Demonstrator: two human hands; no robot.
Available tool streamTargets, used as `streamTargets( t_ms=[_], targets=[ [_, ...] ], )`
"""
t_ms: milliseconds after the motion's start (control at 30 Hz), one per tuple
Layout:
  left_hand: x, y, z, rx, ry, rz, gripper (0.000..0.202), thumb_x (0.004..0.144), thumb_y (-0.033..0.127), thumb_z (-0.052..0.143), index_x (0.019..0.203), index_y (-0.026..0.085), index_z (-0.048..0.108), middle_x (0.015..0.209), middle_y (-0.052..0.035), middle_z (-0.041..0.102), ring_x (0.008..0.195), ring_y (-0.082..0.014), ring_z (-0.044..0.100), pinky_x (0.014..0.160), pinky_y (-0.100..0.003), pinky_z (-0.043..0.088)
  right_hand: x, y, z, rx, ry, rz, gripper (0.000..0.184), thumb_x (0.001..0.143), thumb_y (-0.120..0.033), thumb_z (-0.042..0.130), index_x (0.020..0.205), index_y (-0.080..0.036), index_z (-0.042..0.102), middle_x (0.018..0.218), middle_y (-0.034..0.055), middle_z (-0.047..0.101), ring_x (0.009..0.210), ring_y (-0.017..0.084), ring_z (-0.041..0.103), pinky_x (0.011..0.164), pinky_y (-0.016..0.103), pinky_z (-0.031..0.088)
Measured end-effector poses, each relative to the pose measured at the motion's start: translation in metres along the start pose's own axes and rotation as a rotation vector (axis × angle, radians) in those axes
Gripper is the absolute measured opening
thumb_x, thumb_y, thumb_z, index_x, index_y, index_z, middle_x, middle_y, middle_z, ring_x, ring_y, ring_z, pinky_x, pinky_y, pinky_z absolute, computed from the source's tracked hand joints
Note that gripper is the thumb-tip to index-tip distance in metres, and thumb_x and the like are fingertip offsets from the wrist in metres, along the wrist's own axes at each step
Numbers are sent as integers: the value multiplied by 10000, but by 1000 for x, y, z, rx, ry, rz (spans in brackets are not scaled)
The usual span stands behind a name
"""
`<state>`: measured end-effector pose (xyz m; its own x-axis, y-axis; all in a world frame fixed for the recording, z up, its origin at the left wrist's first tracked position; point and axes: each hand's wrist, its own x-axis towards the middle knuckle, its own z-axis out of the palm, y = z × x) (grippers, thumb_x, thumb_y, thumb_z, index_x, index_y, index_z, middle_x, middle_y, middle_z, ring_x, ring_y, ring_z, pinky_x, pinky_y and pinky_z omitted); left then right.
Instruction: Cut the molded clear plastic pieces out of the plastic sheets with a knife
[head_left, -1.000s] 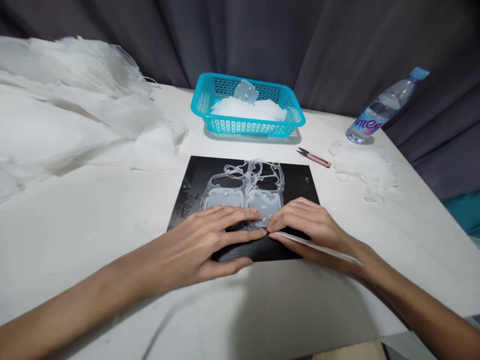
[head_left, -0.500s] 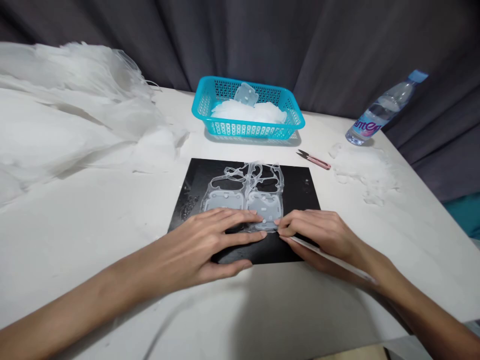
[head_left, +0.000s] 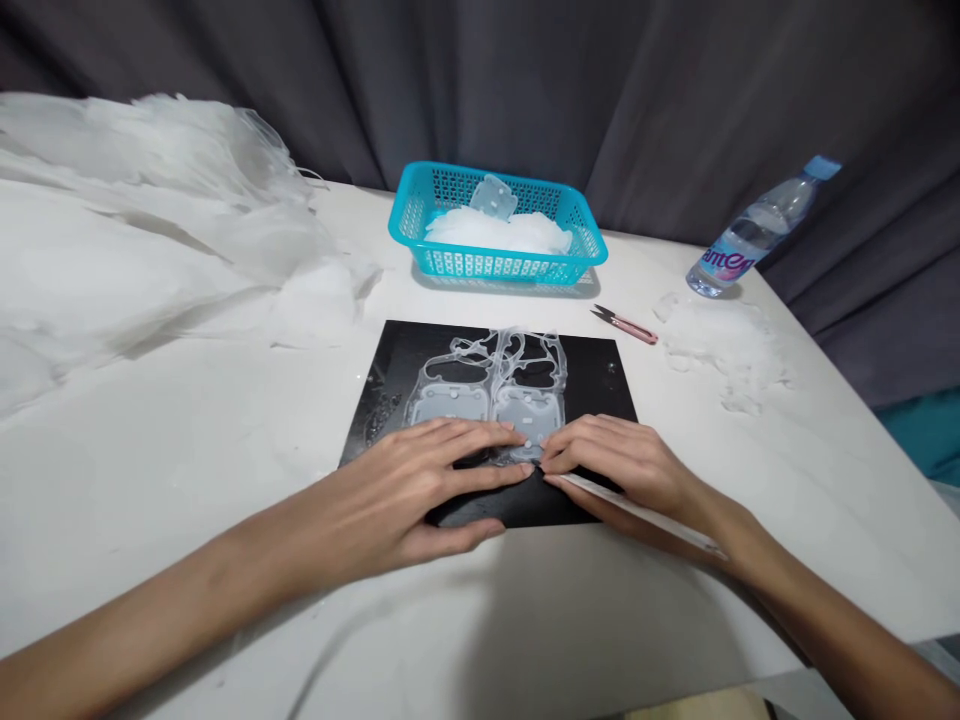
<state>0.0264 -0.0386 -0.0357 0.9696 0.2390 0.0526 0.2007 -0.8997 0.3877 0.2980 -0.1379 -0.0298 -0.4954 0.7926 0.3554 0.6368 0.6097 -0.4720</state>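
Pretty much one bit of lettering can be made out, and it's found on the plastic bottle (head_left: 756,226) standing off to the right of the blue basket (head_left: 487,265). Big purple letters are printed across the light blue label (head_left: 729,262), and "ante" can be read, more or less. One more letter is bent around the curve and can't be pinned down. Something pinkish is printed underneath, too blurred to be read.

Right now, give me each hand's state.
Left hand: open, resting on the translucent plastic sheet.
Right hand: closed, holding a slim white tool.
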Motion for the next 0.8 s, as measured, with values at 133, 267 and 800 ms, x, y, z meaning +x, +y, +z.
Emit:
streamTargets(
  t_ms=[133,267,800],
  targets=[
    [0,1,0,-20,9,-4,522,1038,474,608,1548,381,545,1642,-40,500,1447,-317,557,1199,-470,453,1,1,0,-69,10,-35,86,1053,-169,566,998,-181,630,970,48,767,902,164,727,784,287,516],
    [0,1,-1,-13,4,-1,527,1042,473,601,1556,386,531,1648,-41,492,1447,-317,556,1194,-480,456,1,2,3,-124,14,-61,106,1072,-185,552,999,-187,629,958,40,766,888,153,712,767,287,494],
    [1,0,0,-50,38,15,528,1029,442,634,1546,376,547,1632,-40,515,1433,-303,570,1210,-457,437,2,1,4,-16,27,-15,70,1047,-164,577,1018,-195,633,995,40,774,921,160,717,822,301,504]
  ],
)
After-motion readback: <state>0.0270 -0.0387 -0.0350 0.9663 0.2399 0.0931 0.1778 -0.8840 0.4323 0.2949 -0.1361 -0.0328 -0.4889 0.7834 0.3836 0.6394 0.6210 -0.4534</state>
